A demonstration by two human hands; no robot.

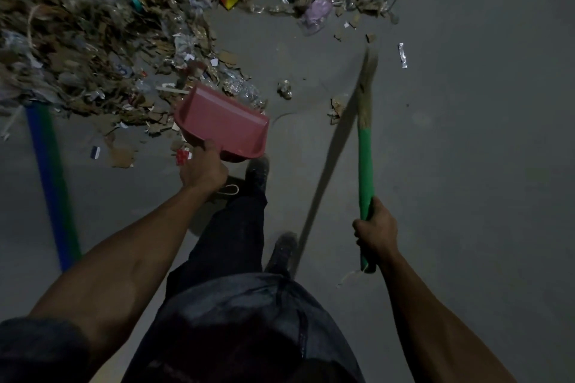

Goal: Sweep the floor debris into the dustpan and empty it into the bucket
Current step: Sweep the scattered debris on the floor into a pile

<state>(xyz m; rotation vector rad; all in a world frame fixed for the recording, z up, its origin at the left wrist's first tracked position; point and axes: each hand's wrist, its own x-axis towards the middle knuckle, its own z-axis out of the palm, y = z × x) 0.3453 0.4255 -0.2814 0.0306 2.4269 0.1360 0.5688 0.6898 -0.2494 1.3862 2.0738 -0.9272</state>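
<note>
- Pink plastic dustpan [222, 121]: held by its rear edge, tilted, open mouth facing the rubbish heap, pan showing nothing inside, front lip right at the near edge of the heap.
- Broom [364, 121]: green handle, straw-coloured bristle head, slanted forward and slightly left, bristle tip down near the floor beside a few loose scraps, well apart from the dustpan on its right.
- Floor debris [93, 40]: thick spread of torn brown cardboard, clear plastic wrap, foil strips, paper bits and coloured wrappers, heaped at upper left and trailing across the top of the grey floor [466, 165].
</note>
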